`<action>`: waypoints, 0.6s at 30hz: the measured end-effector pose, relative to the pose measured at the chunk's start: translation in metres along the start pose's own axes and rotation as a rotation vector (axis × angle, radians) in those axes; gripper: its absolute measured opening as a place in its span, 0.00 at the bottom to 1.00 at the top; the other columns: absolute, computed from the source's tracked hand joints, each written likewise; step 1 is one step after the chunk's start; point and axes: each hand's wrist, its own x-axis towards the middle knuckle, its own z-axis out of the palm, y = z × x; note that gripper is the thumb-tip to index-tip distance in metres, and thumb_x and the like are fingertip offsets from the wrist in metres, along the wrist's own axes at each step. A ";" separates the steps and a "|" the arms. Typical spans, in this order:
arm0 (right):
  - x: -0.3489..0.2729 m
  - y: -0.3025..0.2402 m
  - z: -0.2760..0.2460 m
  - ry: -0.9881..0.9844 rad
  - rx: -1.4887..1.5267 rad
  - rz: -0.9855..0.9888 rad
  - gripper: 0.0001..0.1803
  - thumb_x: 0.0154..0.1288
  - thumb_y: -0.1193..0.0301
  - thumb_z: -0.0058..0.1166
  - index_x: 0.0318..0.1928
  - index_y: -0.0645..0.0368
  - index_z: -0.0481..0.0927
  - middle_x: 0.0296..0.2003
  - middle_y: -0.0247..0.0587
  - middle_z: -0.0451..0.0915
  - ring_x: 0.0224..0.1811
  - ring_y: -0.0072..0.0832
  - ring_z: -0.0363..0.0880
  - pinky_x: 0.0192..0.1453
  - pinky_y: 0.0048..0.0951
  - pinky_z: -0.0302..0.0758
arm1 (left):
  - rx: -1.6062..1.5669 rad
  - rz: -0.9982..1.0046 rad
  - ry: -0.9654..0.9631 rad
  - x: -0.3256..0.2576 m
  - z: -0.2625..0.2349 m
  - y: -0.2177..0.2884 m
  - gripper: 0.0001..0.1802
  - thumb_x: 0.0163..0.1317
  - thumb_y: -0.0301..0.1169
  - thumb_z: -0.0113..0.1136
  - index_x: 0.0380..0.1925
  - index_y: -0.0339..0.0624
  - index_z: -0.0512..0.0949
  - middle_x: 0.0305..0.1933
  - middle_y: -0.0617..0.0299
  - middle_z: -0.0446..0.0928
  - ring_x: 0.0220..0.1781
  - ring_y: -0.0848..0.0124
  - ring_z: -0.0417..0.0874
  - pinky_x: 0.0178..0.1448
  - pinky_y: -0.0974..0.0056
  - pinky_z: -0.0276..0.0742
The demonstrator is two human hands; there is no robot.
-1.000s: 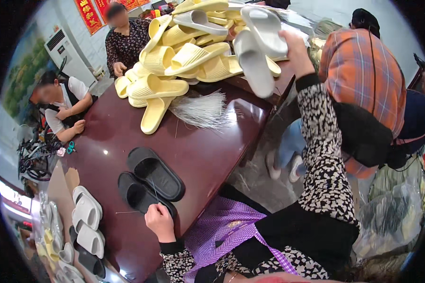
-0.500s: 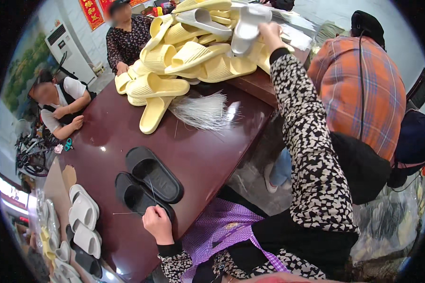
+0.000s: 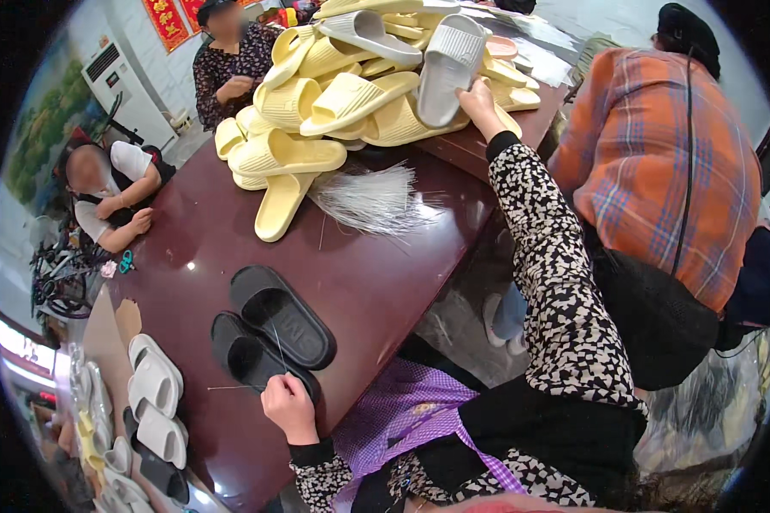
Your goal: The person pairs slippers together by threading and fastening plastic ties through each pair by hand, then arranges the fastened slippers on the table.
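Observation:
My right hand reaches far out with its fingers closed on the edge of a grey slipper, which is tilted up against the pile. Yellow slippers are heaped around it, with another grey slipper on top. My left hand is pinched at the near end of a pair of black slippers lying side by side. Thin pale plastic strands stick out from its fingers, one upward and one to the left. A loose bundle of similar strands lies below the pile.
Light grey slippers and a dark slipper line the table's left edge, beside cardboard. Small teal-handled scissors lie at the far left of the dark red table. Two people are across the table; another in orange plaid stands close on my right.
My right hand has drawn the grey slipper slightly nearer and tipped it more upright. The plaid-shirted person has shifted right, and the far person's hand has lifted off the pile. My left hand stays put.

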 end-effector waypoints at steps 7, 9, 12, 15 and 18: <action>-0.049 -0.012 0.002 0.270 0.272 -0.038 0.30 0.55 0.62 0.57 0.51 0.74 0.69 0.43 0.65 0.77 0.48 0.50 0.76 0.53 0.38 0.71 | 0.023 -0.062 -0.053 -0.002 -0.011 0.004 0.08 0.53 0.25 0.58 0.20 0.41 0.69 0.22 0.55 0.72 0.26 0.54 0.73 0.32 0.54 0.67; -0.058 -0.008 0.008 0.363 0.301 -0.038 0.30 0.56 0.62 0.56 0.52 0.74 0.69 0.43 0.64 0.77 0.47 0.49 0.77 0.52 0.38 0.71 | 0.017 -0.053 -0.053 -0.001 -0.014 0.006 0.08 0.53 0.25 0.58 0.20 0.41 0.70 0.22 0.55 0.72 0.26 0.54 0.73 0.32 0.54 0.67; -0.071 -0.005 0.031 0.443 0.525 0.112 0.26 0.60 0.64 0.53 0.53 0.73 0.68 0.40 0.57 0.77 0.43 0.44 0.76 0.50 0.36 0.72 | 0.025 -0.052 -0.049 0.001 -0.014 0.003 0.07 0.54 0.26 0.57 0.21 0.41 0.70 0.22 0.55 0.72 0.27 0.54 0.73 0.32 0.54 0.67; -0.077 0.005 0.045 0.560 0.450 0.044 0.21 0.64 0.68 0.49 0.51 0.73 0.67 0.37 0.50 0.76 0.38 0.37 0.75 0.46 0.34 0.72 | 0.023 -0.034 -0.036 -0.001 -0.015 0.001 0.07 0.57 0.27 0.57 0.22 0.42 0.71 0.22 0.54 0.72 0.26 0.54 0.74 0.32 0.54 0.68; -0.068 0.029 0.024 0.660 0.531 -0.023 0.14 0.67 0.71 0.44 0.49 0.69 0.70 0.36 0.45 0.77 0.33 0.28 0.75 0.38 0.28 0.73 | 0.001 0.026 0.002 0.026 -0.007 0.014 0.07 0.57 0.27 0.57 0.22 0.42 0.71 0.23 0.54 0.73 0.26 0.55 0.74 0.32 0.54 0.69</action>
